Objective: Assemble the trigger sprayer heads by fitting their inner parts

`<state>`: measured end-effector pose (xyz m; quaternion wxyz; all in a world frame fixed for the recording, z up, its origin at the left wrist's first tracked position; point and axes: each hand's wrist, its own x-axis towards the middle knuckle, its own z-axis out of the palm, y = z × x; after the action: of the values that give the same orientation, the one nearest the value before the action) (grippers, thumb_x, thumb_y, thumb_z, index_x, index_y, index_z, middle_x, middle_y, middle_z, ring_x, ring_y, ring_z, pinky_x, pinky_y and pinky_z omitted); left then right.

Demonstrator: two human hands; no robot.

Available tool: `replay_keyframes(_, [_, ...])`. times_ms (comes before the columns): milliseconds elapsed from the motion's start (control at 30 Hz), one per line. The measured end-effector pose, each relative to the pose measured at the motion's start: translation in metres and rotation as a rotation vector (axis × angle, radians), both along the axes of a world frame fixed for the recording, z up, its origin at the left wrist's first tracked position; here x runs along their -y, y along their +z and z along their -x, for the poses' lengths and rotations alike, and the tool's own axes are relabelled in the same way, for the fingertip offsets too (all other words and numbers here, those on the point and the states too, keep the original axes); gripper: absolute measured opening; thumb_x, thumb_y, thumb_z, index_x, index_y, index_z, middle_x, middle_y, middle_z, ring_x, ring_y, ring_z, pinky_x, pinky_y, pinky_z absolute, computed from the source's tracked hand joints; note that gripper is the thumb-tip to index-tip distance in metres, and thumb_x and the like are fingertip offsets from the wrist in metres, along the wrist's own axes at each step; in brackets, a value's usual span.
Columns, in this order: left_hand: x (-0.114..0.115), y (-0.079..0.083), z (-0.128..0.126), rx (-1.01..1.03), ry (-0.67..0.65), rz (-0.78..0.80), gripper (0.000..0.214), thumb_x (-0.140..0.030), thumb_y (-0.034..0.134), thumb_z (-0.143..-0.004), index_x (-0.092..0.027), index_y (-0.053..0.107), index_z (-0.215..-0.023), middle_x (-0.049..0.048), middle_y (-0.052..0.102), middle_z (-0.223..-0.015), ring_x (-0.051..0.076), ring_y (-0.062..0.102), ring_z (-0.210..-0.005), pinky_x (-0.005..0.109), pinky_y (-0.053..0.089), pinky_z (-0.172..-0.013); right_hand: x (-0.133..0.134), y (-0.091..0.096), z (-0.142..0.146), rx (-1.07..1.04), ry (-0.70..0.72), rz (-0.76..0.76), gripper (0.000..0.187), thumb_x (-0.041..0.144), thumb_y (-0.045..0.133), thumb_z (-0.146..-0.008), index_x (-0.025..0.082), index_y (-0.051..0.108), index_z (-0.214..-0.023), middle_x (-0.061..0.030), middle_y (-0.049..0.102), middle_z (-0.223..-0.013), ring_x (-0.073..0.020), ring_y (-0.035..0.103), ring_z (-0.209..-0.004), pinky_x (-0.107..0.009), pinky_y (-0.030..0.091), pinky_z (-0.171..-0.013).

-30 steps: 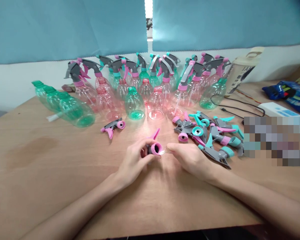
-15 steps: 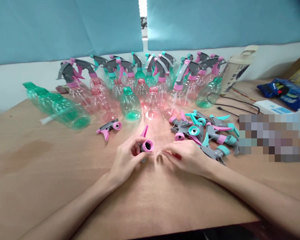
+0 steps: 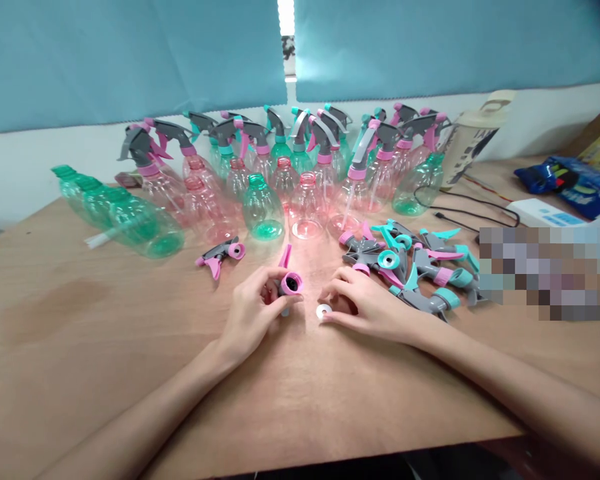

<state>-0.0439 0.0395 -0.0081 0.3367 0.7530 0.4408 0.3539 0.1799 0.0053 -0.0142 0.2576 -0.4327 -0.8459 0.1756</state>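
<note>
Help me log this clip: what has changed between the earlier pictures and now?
The left hand has carried its spray head slightly left, widening the gap to the right hand, whose fingers have spread; a white ring now shows there, perhaps held. The bottles and loose spray heads stayed put.

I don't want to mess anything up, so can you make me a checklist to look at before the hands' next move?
1. Left hand holding the pink-collared trigger sprayer head: ok.
2. Pink collar opening uncovered: ok, its dark inside shows.
3. White washer within the right hand's reach: ok, by the thumb tip.
4. Washer gripped firmly: cannot tell.
5. Washer inside the collar: not ok, they are apart.
6. Front green bottle topped with a sprayer head: not ok, its neck is bare.
</note>
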Motion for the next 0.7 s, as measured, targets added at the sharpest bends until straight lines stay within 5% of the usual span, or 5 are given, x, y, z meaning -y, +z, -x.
replay_keyframes(367, [0.008, 0.001, -0.003, -0.025, -0.068, 0.007, 0.019, -0.020, 0.067, -0.077, -0.019, 0.062, -0.095, -0.0016, 0.057, -0.074, 0.010, 0.048, -0.060, 0.022, 0.042, -0.055, 0.006, -0.002, 0.006, -0.160, -0.014, 0.151, 0.009, 0.022, 0.061, -0.085, 0.018, 0.054, -0.085, -0.0016, 0.061, -0.081, -0.0137, 0.056, -0.073, -0.027, 0.047, -0.066])
replay_keyframes(567, [0.016, 0.004, -0.008, -0.049, -0.131, -0.015, 0.015, -0.020, 0.067, -0.078, -0.019, 0.062, -0.093, -0.0017, 0.057, -0.076, 0.010, 0.046, -0.060, 0.020, 0.042, -0.054, 0.009, 0.008, 0.005, -0.445, -0.068, 0.223, 0.013, 0.026, 0.056, -0.089, 0.018, 0.064, -0.095, -0.0033, 0.069, -0.088, -0.0134, 0.064, -0.075, -0.027, 0.053, -0.066])
replay_keyframes(700, [0.023, 0.003, -0.012, -0.044, -0.185, 0.022, 0.019, -0.018, 0.066, -0.078, -0.020, 0.062, -0.097, -0.0020, 0.057, -0.076, 0.009, 0.047, -0.059, 0.019, 0.041, -0.053, 0.012, 0.015, 0.006, -0.647, -0.089, 0.236, 0.014, 0.032, 0.063, -0.084, 0.021, 0.071, -0.086, -0.0008, 0.068, -0.078, -0.0111, 0.060, -0.062, -0.025, 0.051, -0.055])
